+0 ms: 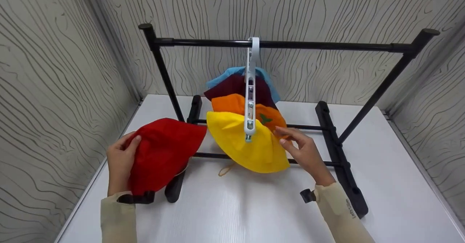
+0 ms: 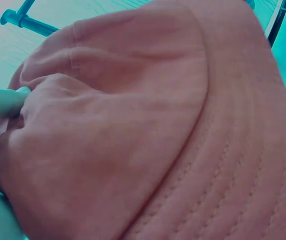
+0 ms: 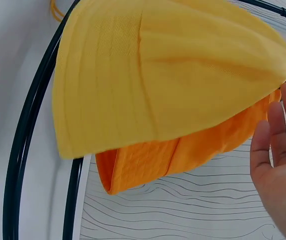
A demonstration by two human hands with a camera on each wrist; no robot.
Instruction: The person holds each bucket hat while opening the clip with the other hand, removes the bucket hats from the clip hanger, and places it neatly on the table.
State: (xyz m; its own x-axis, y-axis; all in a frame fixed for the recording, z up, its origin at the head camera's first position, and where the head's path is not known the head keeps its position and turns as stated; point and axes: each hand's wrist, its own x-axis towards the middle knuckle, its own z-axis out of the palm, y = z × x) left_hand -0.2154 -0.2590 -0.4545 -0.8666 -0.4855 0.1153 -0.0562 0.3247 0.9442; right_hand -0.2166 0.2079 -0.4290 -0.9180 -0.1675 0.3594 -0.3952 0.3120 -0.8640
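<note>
My left hand pinches the crown of a red bucket hat between thumb and fingers, left of the rack; in the left wrist view the hat fills most of the picture, its brim to the right. A yellow bucket hat hangs at the front of a white multi-hole hanger. Behind it hang an orange hat with a green leaf, a maroon hat and a light blue hat. My right hand, fingers extended, is beside the yellow hat's right side, holding nothing.
The hanger hooks over the top bar of a black rack standing on a white table. The rack's feet reach forward at both sides, joined by low crossbars. Wood-grain panels enclose the back and sides. A thin cord dangles below the yellow hat.
</note>
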